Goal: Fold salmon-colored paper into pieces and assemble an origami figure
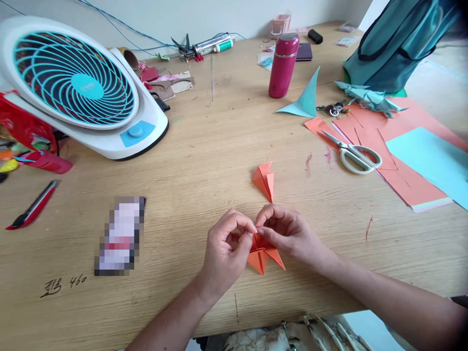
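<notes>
Near the front edge of the table, both hands meet over a folded orange origami piece [260, 261] with several pointed flaps spread toward me. My left hand [230, 243] pinches its upper part between thumb and index finger. From the other side, my right hand [287, 231] pinches the same part, its fingertips almost touching the left ones. The fingers partly hide the spot they grip. Just beyond them lies a second, smaller folded orange paper piece [265, 180], touched by neither hand.
White-handled scissors [356, 155] rest on orange paper sheets [402, 168] at right, near keys [333, 109]. A magenta bottle [283, 66] and a teal bag [391, 53] stand behind. On the left are a fan [137, 131], a blurred-out phone [120, 234] and a red utility knife [32, 204].
</notes>
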Demonstrator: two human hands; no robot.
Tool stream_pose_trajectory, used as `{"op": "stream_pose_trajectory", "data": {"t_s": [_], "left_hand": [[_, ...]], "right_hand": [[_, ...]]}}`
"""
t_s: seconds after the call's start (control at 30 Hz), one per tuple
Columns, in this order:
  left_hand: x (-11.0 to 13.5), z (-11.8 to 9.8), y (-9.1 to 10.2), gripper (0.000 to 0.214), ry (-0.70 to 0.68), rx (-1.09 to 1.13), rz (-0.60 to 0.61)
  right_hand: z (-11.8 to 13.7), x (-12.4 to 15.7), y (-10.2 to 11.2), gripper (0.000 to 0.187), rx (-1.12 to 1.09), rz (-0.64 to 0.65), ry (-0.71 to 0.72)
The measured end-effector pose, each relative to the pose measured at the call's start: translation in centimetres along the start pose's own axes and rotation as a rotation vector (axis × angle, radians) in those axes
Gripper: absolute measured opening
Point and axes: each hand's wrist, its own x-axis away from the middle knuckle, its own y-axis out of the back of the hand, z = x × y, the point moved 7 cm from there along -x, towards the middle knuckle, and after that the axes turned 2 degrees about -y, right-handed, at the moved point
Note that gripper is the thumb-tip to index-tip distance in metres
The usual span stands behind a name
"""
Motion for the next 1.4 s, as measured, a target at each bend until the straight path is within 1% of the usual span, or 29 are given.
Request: {"op": "stream_pose_trajectory", "data": {"t_s": [0.1, 0.23, 0.37, 0.47, 0.6, 0.73, 0.83, 0.9, 1.0, 1.13, 1.27, 1.4], "left_hand": [[-0.1, 0.1, -0.1, 0.019, 0.010, 0.005, 0.017], [-0.1, 0.2, -0.2, 0.017, -0.008, -0.014, 0.002], [0.0, 0.6, -0.2, 0.008, 0.022, 0.012, -0.011], [0.1, 0.9, -0.1, 0.007, 0.065, 0.064, 0.002], [0.2, 0.7, 0.0, 0.013, 0.109, 0.079, 0.036], [0.0, 0.5, 0.1, 0.012, 0.124, 0.051, 0.045], [-0.1, 0.4, 0.1, 0.009, 0.139, 0.010, 0.043], [-0.1, 0.6, 0.0, 0.009, 0.161, 0.026, 0.049], [-0.1, 0.8, -0.2, 0.008, 0.191, 0.076, 0.071], [-0.1, 0.8, -0.1, 0.005, 0.181, 0.042, 0.055], [-0.1, 0.8, 0.1, 0.008, 0.167, 0.021, 0.032], [-0.1, 1.0, 0.0, 0.010, 0.178, 0.034, 0.029]], "right_hand": [[0.1, 0.0, 0.1, 0.030, 0.018, -0.012, 0.013], [-0.1, 0.0, 0.2, 0.031, 0.009, -0.014, 0.011], [0.0, 0.1, 0.4, 0.026, 0.036, -0.032, 0.040], [0.9, 0.4, 0.6, 0.018, 0.114, -0.060, 0.114], [2.4, 0.8, 0.5, 0.008, 0.330, -0.081, 0.249], [3.6, 1.2, 0.2, 0.010, 0.512, -0.090, 0.388], [3.9, 1.4, 0.0, 0.012, 0.561, -0.094, 0.450], [4.0, 1.4, -0.1, 0.013, 0.572, -0.095, 0.472], [4.0, 1.5, -0.2, 0.015, 0.579, -0.084, 0.490], [4.1, 1.5, -0.1, 0.015, 0.579, -0.091, 0.483], [3.8, 1.4, 0.1, 0.011, 0.532, -0.109, 0.429], [3.2, 1.2, 0.4, 0.006, 0.458, -0.114, 0.342]]}}
